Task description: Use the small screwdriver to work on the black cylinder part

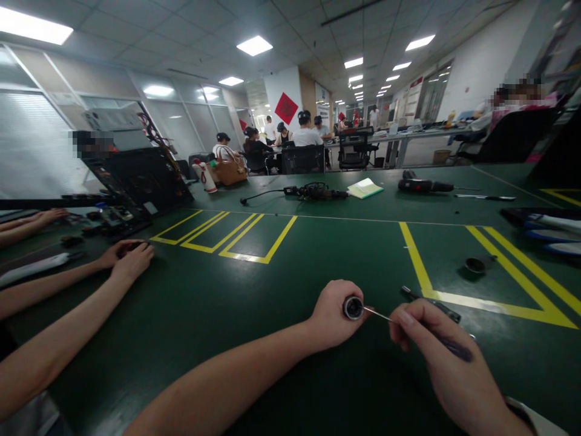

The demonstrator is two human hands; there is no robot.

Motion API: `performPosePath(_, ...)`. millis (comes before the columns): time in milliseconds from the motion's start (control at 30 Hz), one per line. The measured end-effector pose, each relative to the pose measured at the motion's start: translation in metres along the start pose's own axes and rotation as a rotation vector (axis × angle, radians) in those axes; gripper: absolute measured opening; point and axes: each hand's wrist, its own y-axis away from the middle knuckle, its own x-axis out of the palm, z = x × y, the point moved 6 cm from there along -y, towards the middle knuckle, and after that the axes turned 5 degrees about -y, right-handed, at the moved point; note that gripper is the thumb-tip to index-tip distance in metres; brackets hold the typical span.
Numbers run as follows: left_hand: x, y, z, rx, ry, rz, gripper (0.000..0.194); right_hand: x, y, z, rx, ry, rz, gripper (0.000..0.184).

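My left hand (330, 316) is closed around a small round black part (353, 307) with a shiny centre, held just above the green table (254, 303). My right hand (442, 357) grips a thin dark-handled tool (447, 345), like a fine screwdriver. Its metal shaft (377, 314) reaches left, and the tip touches the face of the round part. A second dark pen-like tool (431, 303) lies on the table just behind my right hand.
A small black cap (475, 264) rests inside yellow tape lines (503, 306) at right. Co-workers' arms and hands (129, 260) lie on the table at left, near an opened black machine (136, 181). Farther back are a power screwdriver (422, 186), notebook (364, 188), cable (313, 192) and brown bag (229, 169).
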Motion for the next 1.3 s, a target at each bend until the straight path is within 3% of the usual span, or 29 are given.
performPosePath(133, 0.004, 0.0, -0.002, 0.045, -0.052, 0.044, 0.016, 0.007, 0.003, 0.019, -0.103, 0.205, 0.083, 0.032)
performPosePath(233, 0.006, -0.001, -0.007, 0.098, -0.083, 0.097, 0.014, 0.007, 0.002, 0.019, -0.082, 0.225, 0.115, 0.034)
performPosePath(300, 0.006, 0.0, -0.01, 0.13, -0.09, 0.115, 0.015, 0.005, -0.002, 0.012, 0.015, 0.124, 0.101, 0.035)
performPosePath(433, 0.004, -0.002, -0.007, 0.092, -0.041, 0.082, 0.017, 0.006, -0.006, -0.008, 0.261, -0.291, 0.015, 0.031)
performPosePath(533, 0.002, -0.003, -0.003, 0.047, 0.027, 0.043, 0.018, 0.011, -0.002, -0.013, 0.33, -0.485, -0.012, 0.028)
performPosePath(633, 0.0, -0.002, 0.0, 0.01, 0.058, 0.006, 0.019, 0.012, 0.002, -0.015, 0.292, -0.471, 0.007, 0.027)
performPosePath(900, -0.001, -0.002, -0.001, -0.002, 0.06, -0.013, 0.018, 0.008, 0.005, -0.014, 0.08, -0.157, 0.109, 0.027)
performPosePath(1000, 0.0, -0.002, -0.002, 0.029, 0.076, 0.015, 0.018, 0.009, 0.003, -0.011, 0.126, -0.217, 0.106, 0.028)
performPosePath(1167, -0.001, -0.001, -0.005, 0.07, 0.089, 0.036, 0.016, 0.01, 0.0, -0.012, 0.33, -0.476, 0.023, 0.026)
performPosePath(1300, -0.002, -0.002, -0.004, 0.04, 0.09, 0.021, 0.018, 0.015, -0.001, -0.013, 0.374, -0.619, 0.003, 0.024)
